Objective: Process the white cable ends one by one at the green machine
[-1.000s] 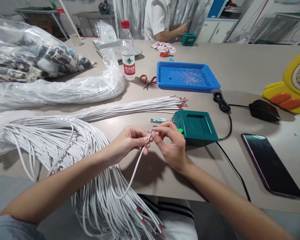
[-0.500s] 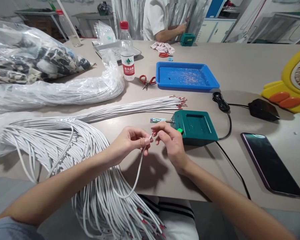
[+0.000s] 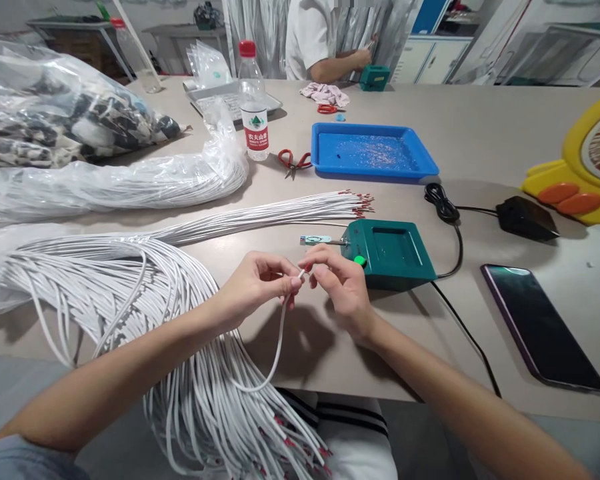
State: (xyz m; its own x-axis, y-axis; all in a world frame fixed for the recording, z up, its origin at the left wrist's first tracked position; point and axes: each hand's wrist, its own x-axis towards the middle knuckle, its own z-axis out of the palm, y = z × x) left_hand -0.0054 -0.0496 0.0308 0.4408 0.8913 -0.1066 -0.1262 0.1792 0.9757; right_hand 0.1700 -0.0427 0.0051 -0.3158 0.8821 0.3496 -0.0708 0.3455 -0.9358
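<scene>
My left hand (image 3: 257,283) pinches one white wire (image 3: 279,333) close to its red-tipped end. The wire loops down over the table edge. My right hand (image 3: 341,287) meets it, its fingertips closed on the wire's tip. Both hands hover just left of a green box device (image 3: 390,253) with a green button. A large bundle of white wires (image 3: 130,293) lies under my left forearm and spills off the table. A flat fan of red-tipped wires (image 3: 290,210) lies behind my hands.
A blue tray (image 3: 373,152), red snips (image 3: 293,161), a water bottle (image 3: 253,107) and bagged wires (image 3: 130,180) sit farther back. A black phone (image 3: 540,327), a black pedal (image 3: 527,219) and a yellow toy (image 3: 580,167) are to the right. Another person (image 3: 320,40) works at the far side.
My right hand's fingers have shifted slightly down and left on the wire tip. The wire's hanging loop has swung a little. Little else has moved.
</scene>
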